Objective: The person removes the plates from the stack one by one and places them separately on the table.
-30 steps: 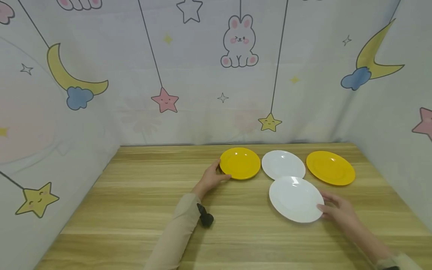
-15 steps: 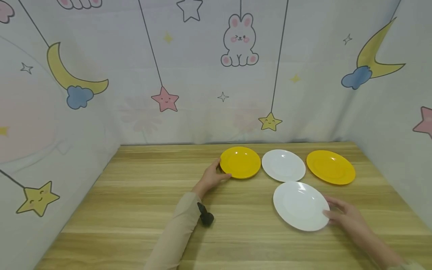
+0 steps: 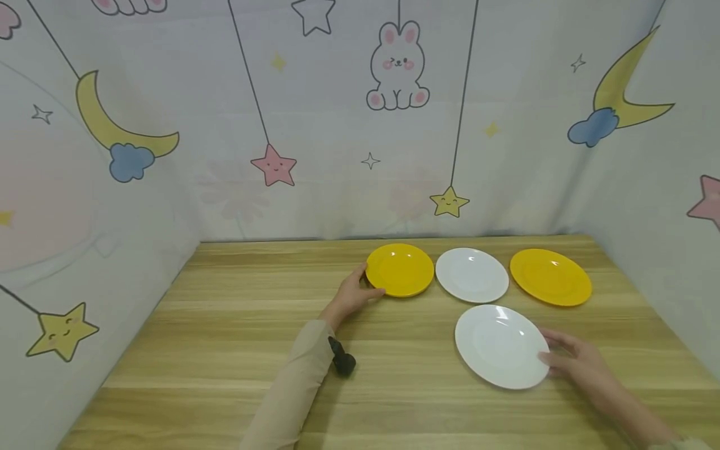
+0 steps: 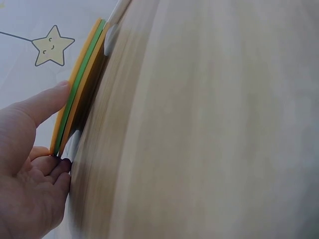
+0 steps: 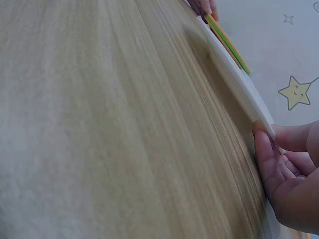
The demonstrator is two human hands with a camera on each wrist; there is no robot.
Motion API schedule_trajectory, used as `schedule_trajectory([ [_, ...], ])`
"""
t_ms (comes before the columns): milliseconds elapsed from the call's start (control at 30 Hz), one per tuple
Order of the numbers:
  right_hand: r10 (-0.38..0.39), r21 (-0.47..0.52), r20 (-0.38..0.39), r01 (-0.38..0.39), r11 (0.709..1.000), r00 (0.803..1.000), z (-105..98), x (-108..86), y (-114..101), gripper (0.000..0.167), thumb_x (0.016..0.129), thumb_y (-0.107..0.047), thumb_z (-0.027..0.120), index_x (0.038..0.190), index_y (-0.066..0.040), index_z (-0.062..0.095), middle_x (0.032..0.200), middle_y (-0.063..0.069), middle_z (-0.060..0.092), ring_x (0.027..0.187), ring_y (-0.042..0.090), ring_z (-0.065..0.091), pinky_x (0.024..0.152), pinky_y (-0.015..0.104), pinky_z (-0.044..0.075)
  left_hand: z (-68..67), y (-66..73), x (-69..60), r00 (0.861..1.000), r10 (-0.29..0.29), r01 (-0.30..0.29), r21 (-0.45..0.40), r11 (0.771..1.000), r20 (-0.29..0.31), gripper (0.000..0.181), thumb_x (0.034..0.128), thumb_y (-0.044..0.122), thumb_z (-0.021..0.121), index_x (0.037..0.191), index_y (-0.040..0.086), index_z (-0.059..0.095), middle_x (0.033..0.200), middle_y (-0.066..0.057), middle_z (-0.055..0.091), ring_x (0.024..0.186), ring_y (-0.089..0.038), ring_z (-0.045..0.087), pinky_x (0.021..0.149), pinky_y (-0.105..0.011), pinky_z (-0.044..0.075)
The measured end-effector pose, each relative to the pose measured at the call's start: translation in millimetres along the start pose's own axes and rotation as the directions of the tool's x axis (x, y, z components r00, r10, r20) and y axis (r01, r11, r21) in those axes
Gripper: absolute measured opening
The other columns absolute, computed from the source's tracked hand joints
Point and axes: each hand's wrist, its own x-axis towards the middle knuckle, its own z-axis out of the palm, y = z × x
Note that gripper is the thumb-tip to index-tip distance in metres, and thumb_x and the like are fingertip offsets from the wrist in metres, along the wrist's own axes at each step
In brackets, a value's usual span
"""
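My left hand [image 3: 351, 299] holds the left rim of a stack of round plates, a yellow plate [image 3: 400, 270] on top. From the side, in the left wrist view, the stack shows a green plate [image 4: 79, 89] between yellow layers, with the thumb at the upper rim and the fingers curled low at the edge. My right hand [image 3: 579, 362] pinches the right rim of a white plate [image 3: 500, 347], thumb above and fingers beneath. The right wrist view shows this white plate's edge [image 5: 244, 87] raised and tilted over the table.
Behind the held plate, another white plate [image 3: 472, 275] lies between the yellow-topped stack and a second yellow plate [image 3: 550, 277] at the right. Everything stands on a wood-grain table [image 3: 225, 350]. A patterned cloth wall [image 3: 332, 112] rises at the back and both sides.
The white plate in my right hand has moved toward me and slightly right, away from the white plate behind, mostly in the first half second. My left hand stays at the yellow-topped stack.
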Motion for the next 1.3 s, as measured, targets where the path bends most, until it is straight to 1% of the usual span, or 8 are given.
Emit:
schedule_trajectory([
  [200, -0.053, -0.019, -0.015, 0.052, 0.998, 0.998, 3, -0.2, -2, 0.069, 0.080, -0.021, 0.070, 0.132, 0.010, 0.037, 0.123, 0.029, 0.046, 0.082, -0.001, 0.051, 0.067, 0.026, 0.054, -0.4, -0.7, -0.3, 1.000, 0.003, -0.003, -0.013, 1.000, 0.001, 0.087, 0.0787, 0.029, 0.071, 0.144, 0.005, 0.020, 0.148, -0.010, 0.024, 0.136, -0.023, 0.020, 0.110, -0.039, 0.019],
  [333, -0.088, -0.108, -0.037, 0.083, 0.991, 0.995, 5, -0.3, -6, 0.066, 0.079, -0.021, 0.071, 0.129, 0.009, 0.042, 0.115, 0.027, 0.051, 0.078, 0.003, 0.052, 0.063, 0.025, 0.054, -0.1, -0.6, -0.8, 1.000, 0.007, -0.007, -0.016, 1.000, 0.001, 0.087, 0.0788, 0.029, 0.071, 0.144, 0.004, 0.019, 0.148, -0.010, 0.024, 0.136, -0.024, 0.020, 0.111, -0.039, 0.019],
  [467, -0.139, -0.249, -0.050, 0.123, 0.961, 0.989, 5, 1.0, -10, 0.062, 0.077, -0.026, 0.072, 0.125, 0.006, 0.049, 0.108, 0.022, 0.058, 0.082, 0.012, 0.052, 0.061, 0.022, 0.051, -0.1, -0.1, -1.2, 1.000, 0.007, -0.007, -0.008, 1.000, -0.004, 0.087, 0.0788, 0.030, 0.071, 0.144, 0.004, 0.020, 0.148, -0.010, 0.024, 0.136, -0.024, 0.020, 0.111, -0.039, 0.019],
  [600, -0.160, -0.332, -0.055, 0.133, 0.934, 0.986, 6, 2.8, -10, 0.060, 0.077, -0.029, 0.072, 0.123, 0.004, 0.052, 0.105, 0.017, 0.060, 0.080, 0.012, 0.049, 0.061, 0.019, 0.044, 0.0, 0.0, -1.0, 1.000, 0.005, -0.005, -0.008, 1.000, -0.005, 0.087, 0.0785, 0.030, 0.071, 0.144, 0.005, 0.020, 0.148, -0.009, 0.024, 0.136, -0.023, 0.020, 0.111, -0.039, 0.019],
  [700, -0.146, -0.303, -0.056, 0.123, 0.945, 0.988, 6, 3.4, -10, 0.060, 0.077, -0.026, 0.072, 0.123, 0.006, 0.051, 0.105, 0.018, 0.059, 0.065, 0.009, 0.047, 0.055, 0.021, 0.043, 0.2, 0.3, -0.9, 1.000, 0.007, -0.007, -0.009, 1.000, -0.003, 0.087, 0.0787, 0.029, 0.071, 0.144, 0.005, 0.020, 0.148, -0.009, 0.024, 0.136, -0.023, 0.020, 0.111, -0.039, 0.019],
  [833, -0.157, -0.247, -0.061, 0.137, 0.959, 0.986, 7, 2.9, -8, 0.058, 0.077, -0.020, 0.073, 0.122, 0.008, 0.050, 0.104, 0.020, 0.058, 0.058, 0.006, 0.045, 0.052, 0.022, 0.045, 0.2, 0.8, -0.7, 1.000, 0.009, -0.009, -0.004, 1.000, -0.004, 0.087, 0.0789, 0.029, 0.071, 0.144, 0.004, 0.020, 0.148, -0.010, 0.024, 0.136, -0.023, 0.020, 0.110, -0.039, 0.019],
  [1167, -0.152, -0.221, -0.050, 0.137, 0.966, 0.987, 6, 3.8, -13, 0.058, 0.079, -0.023, 0.070, 0.122, 0.010, 0.049, 0.109, 0.024, 0.057, 0.068, 0.006, 0.054, 0.054, 0.024, 0.049, -0.8, -0.1, -0.6, 1.000, 0.022, -0.022, -0.006, 1.000, -0.003, 0.087, 0.0789, 0.029, 0.071, 0.144, 0.003, 0.020, 0.147, -0.012, 0.025, 0.135, -0.025, 0.021, 0.110, -0.041, 0.021],
  [1300, -0.174, -0.244, -0.059, 0.155, 0.957, 0.983, 5, 7.4, -14, 0.054, 0.080, -0.024, 0.070, 0.119, 0.009, 0.053, 0.107, 0.023, 0.059, 0.076, 0.010, 0.058, 0.059, 0.022, 0.049, -0.6, -0.6, -0.3, 1.000, 0.023, -0.023, -0.003, 1.000, -0.003, 0.087, 0.0787, 0.030, 0.071, 0.144, 0.003, 0.020, 0.147, -0.011, 0.026, 0.135, -0.025, 0.021, 0.110, -0.040, 0.021],
])
